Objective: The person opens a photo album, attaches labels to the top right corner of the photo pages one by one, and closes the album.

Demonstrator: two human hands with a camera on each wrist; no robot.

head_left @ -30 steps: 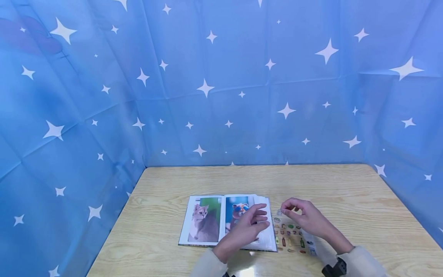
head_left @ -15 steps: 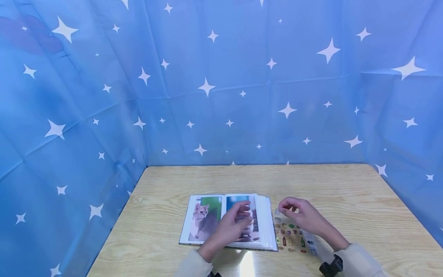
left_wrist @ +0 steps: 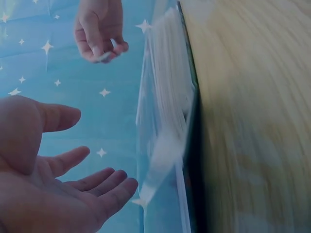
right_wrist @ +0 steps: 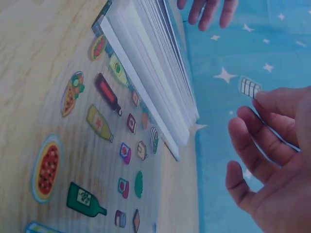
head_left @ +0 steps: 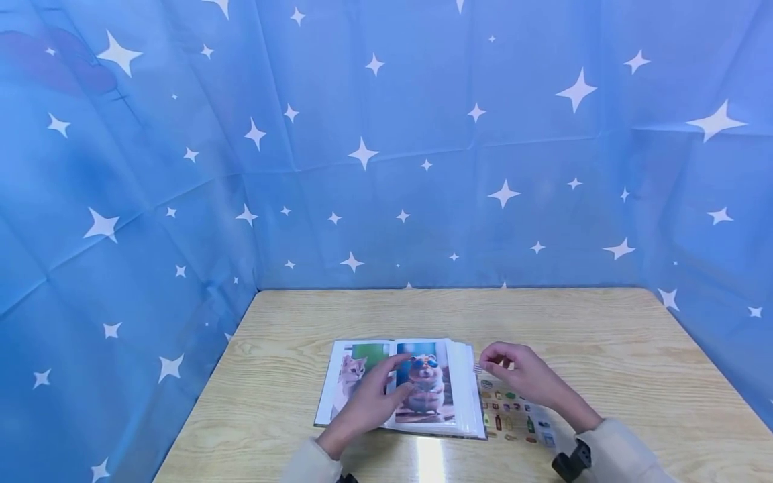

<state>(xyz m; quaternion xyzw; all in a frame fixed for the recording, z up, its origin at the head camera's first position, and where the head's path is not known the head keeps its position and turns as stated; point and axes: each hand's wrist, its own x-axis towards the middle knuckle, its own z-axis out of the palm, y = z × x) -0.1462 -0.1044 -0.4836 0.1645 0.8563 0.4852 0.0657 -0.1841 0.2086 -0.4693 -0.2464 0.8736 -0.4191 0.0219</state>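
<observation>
A photo album (head_left: pixel 468 402) lies spread on the table, a cat photo (head_left: pixel 350 376) on its left page and a photo of a hamster in sunglasses (head_left: pixel 427 389) on its right. Over the middle of the album hovers my left hand (head_left: pixel 365 401), fingers loosely spread and holding nothing. My right hand (head_left: pixel 527 377) is raised just right of the album. Between thumb and index finger it pinches a small sticker (right_wrist: pixel 249 88) with dark stripes. Below that hand, a clear sticker sheet (head_left: pixel 513 417) with food and bottle pictures lies against the album's right edge.
The wooden table (head_left: pixel 290 322) reaches back to a blue curtain (head_left: pixel 386 188) with white stars. Green and red bottle stickers (right_wrist: pixel 86 200) sit on the sheet near the album's page edges.
My left hand has moved left from the right page's edge to the album's middle, uncovering the hamster photo. The right hand has shifted slightly left, towards the album.
</observation>
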